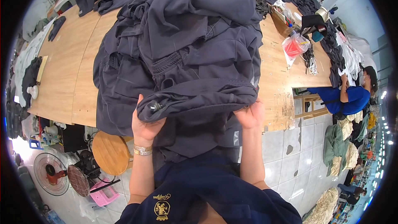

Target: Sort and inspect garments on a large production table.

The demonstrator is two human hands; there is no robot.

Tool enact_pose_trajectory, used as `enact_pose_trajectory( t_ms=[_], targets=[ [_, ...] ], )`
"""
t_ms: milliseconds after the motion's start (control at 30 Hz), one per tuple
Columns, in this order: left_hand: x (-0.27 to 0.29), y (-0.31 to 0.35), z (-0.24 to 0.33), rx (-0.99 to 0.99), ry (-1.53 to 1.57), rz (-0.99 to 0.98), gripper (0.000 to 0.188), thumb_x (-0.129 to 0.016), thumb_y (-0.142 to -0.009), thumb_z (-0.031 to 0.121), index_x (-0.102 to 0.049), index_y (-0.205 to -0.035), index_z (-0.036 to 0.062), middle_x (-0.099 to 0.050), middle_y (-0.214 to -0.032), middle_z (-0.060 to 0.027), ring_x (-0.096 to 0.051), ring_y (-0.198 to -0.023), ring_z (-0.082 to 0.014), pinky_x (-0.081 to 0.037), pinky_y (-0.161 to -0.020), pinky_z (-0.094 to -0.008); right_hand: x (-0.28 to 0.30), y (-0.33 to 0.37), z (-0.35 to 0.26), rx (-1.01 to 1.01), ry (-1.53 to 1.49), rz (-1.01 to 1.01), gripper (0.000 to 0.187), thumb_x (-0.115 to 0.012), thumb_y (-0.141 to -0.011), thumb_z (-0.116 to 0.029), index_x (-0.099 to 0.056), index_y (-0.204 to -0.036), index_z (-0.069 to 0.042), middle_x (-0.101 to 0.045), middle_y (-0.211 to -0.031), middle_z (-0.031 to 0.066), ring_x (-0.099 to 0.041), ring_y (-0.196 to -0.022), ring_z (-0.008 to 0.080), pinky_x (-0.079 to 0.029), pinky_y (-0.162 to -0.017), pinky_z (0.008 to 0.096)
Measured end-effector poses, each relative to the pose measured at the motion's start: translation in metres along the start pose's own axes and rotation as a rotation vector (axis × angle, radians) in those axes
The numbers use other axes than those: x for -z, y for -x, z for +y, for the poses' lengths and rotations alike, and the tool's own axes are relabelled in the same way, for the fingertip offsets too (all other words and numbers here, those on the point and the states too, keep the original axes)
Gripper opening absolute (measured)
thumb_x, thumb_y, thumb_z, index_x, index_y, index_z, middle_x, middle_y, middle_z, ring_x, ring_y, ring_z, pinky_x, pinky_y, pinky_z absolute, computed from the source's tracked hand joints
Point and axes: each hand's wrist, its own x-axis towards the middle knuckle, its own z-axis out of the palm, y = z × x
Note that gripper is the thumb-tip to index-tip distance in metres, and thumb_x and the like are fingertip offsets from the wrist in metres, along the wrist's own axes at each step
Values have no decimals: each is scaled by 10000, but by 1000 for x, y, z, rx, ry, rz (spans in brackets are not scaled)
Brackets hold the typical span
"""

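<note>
Between my two hands the waistband of a pair of dark grey trousers [199, 98] is stretched out, its top opening facing me. My left hand [147, 126], with a watch [143, 150] on the wrist, is closed round the left end; a small shiny label shows inside beside it. At the right end my right hand [251, 115] grips the band, fingers mostly hidden beneath the cloth. Dark cloth also hangs below the band toward my lap. Just beyond lies a high heap of similar dark grey garments [178, 25], some with gathered elastic waists.
The heap rests on a wooden table [89, 58]. A clear bag with something red [295, 46] and a white cord [313, 67] lie to the right. A round wooden stool [110, 152] and a fan [50, 174] stand lower left. A person in blue [352, 98] sits at right.
</note>
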Motion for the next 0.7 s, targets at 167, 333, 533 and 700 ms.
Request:
enact_pose_trajectory(
  t_ms=[167,333,533,700],
  targets=[
    [-4,0,-6,-85,-80,111,519,-393,-952,440,-580,-1118,-15,-628,-1095,-160,-589,-1015,-304,-425,-951,-428,27,-4,-16,-165,-171,-213,322,-354,-924,-188,-557,-1069,16,-617,-1042,128,-604,-904,259,-493,-851,405],
    [-17,-14,-17,-93,-94,73,483,-366,-963,419,-587,-1135,25,-642,-1086,-131,-588,-1031,-310,-427,-952,-458,38,-3,-21,-34,77,-168,419,-348,-918,-214,-501,-1219,34,-538,-1236,199,-507,-1146,348,-364,-1034,471],
    [-21,-16,-22,-104,-130,-36,571,-363,-952,488,-481,-1256,19,-543,-1246,-131,-510,-1155,-264,-366,-1020,-406,63,-11,-28,14,82,-58,403,-355,-918,-213,-514,-1193,35,-551,-1218,191,-531,-1121,339,-393,-1010,476],
    [-28,-14,-26,-187,-263,-5,510,-294,-993,384,-406,-1310,1,-495,-1309,-119,-441,-1226,-255,-293,-1070,-413,56,-10,-23,38,121,-11,386,-362,-930,-243,-533,-1176,1,-577,-1179,177,-563,-1079,333,-444,-950,488]
  ],
)
